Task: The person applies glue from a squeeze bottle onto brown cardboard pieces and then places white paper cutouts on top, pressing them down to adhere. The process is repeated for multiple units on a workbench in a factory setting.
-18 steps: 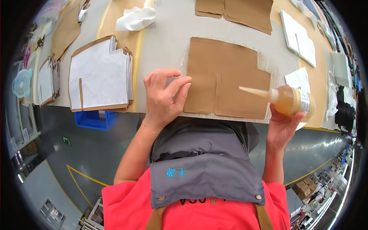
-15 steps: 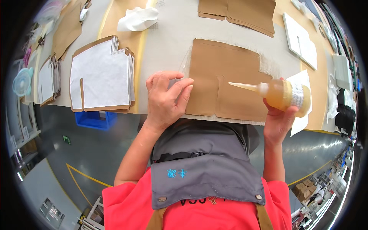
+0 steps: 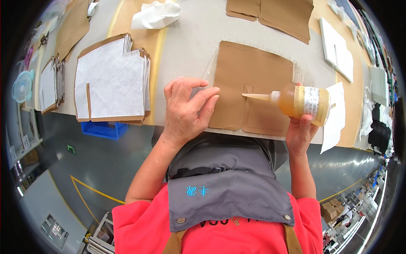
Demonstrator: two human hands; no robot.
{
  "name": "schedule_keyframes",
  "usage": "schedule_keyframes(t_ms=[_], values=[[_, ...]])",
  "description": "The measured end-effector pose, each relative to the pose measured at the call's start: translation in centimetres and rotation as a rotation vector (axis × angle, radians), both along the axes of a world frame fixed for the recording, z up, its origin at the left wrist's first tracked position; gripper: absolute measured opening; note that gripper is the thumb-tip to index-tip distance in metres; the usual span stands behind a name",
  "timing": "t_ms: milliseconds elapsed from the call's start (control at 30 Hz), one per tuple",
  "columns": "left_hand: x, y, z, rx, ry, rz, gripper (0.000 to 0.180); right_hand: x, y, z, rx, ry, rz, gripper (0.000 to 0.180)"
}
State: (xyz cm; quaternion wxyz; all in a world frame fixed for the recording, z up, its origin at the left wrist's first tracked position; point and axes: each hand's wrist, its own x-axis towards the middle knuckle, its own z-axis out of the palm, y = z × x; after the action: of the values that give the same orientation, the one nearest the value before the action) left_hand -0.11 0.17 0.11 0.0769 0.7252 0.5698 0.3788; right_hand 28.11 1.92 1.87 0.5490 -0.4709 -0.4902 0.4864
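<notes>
A brown flat panel with a notched corner and a narrow slot lies in front of me on the table. My left hand is at its left edge, thumb and forefinger pinched close together; whether the panel's edge is between them cannot be made out. In my right hand is a clear glue bottle of amber liquid, with a pale label and a long pointed nozzle. It is held nearly level, nozzle to the left. The nozzle tip is over the panel beside the slot; whether it touches cannot be told.
At left stands a stack of white-faced brown panels, with a smaller stack beyond. Crumpled white paper lies behind. More brown panels are at the far side, white pieces at right. A blue crate sits below the table edge.
The glue bottle has moved left over the brown panel, bringing its nozzle tip to the slot. My left hand keeps its pinch at the panel's left edge. The whole view has shifted slightly.
</notes>
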Motion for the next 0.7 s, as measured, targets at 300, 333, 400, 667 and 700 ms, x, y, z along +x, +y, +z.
schedule_keyframes(t_ms=[300,333,400,667,700], values=[[-0.1,0.0,-0.3,0.013,0.008,0.008,0.017,0.2,-1.9,0.3,-0.035,0.058,0.003,0.085],[0.0,0.0,-0.3,0.025,0.004,0.007,0.015,0.2,-2.0,0.4,-0.037,0.056,0.006,0.085],[0.0,0.0,-0.4,0.03,0.005,0.008,0.015,0.1,-2.4,0.5,-0.04,0.051,0.011,0.086],[-0.1,-0.2,-0.3,0.018,0.015,0.015,0.018,0.4,-4.2,0.2,-0.025,0.027,0.018,0.09],[-0.1,-0.2,-0.3,0.019,0.012,0.015,0.018,0.4,-4.4,0.3,-0.023,0.015,0.017,0.09]])
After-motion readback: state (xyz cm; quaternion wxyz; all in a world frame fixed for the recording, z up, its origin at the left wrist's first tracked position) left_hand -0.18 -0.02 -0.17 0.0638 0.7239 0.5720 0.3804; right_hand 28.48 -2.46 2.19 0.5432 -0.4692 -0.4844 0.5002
